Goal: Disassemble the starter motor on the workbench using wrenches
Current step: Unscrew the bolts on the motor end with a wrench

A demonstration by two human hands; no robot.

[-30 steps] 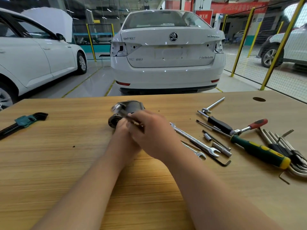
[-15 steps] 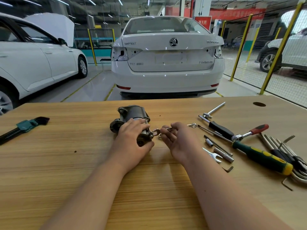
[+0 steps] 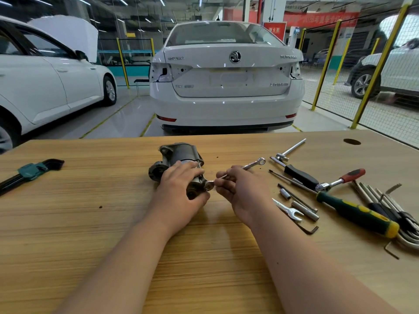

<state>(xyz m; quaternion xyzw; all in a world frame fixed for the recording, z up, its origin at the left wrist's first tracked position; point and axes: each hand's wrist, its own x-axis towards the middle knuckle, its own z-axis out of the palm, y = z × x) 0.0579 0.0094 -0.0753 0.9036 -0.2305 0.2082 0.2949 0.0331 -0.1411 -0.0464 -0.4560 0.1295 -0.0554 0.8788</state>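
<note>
The grey metal starter motor (image 3: pixel 179 154) lies on its side in the middle of the wooden workbench (image 3: pixel 90 223). My left hand (image 3: pixel 181 189) grips its near end from above. My right hand (image 3: pixel 242 191) pinches a silver combination wrench (image 3: pixel 254 163) by its shank. The wrench's near end sits at a fastener on the motor's near end, and its ring end points up to the right.
To the right lie a small open-end wrench (image 3: pixel 289 210), a green-and-yellow screwdriver (image 3: pixel 356 213), a red-handled ratchet (image 3: pixel 342 179), a black-handled T-bar (image 3: pixel 294 171), sockets and hex keys (image 3: pixel 394 209). A green-clipped hex key set (image 3: pixel 31 172) lies far left. A white car (image 3: pixel 226 80) stands beyond the bench.
A second ago both hands were together over the motor. They have since parted: my left hand holds the motor down and my right hand holds the wrench against its near end.
</note>
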